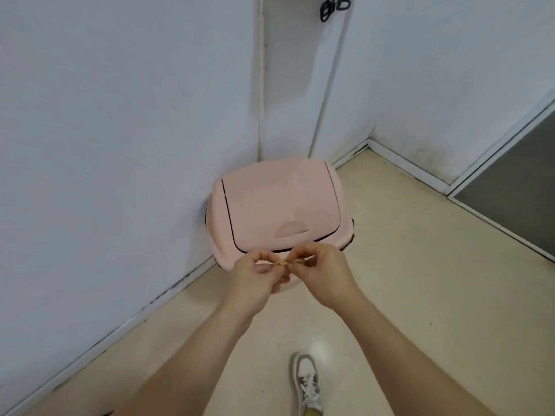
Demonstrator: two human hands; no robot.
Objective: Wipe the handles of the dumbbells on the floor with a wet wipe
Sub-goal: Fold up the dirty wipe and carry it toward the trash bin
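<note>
Both hands are held together over the front edge of a pink lidded bin (276, 205). My left hand (255, 280) and my right hand (324, 274) each pinch one end of a small yellowish scrap (283, 262) between thumb and fingertips. The scrap is thin and too small to identify. The bin's swing lid is closed. No dumbbells appear in view.
The bin stands in a corner against a white wall (120, 130), beside a white pipe casing (288, 85). Beige floor (420, 295) spreads to the right. A grey door panel (516, 175) is at the far right. My white shoe (307, 382) is on the floor below.
</note>
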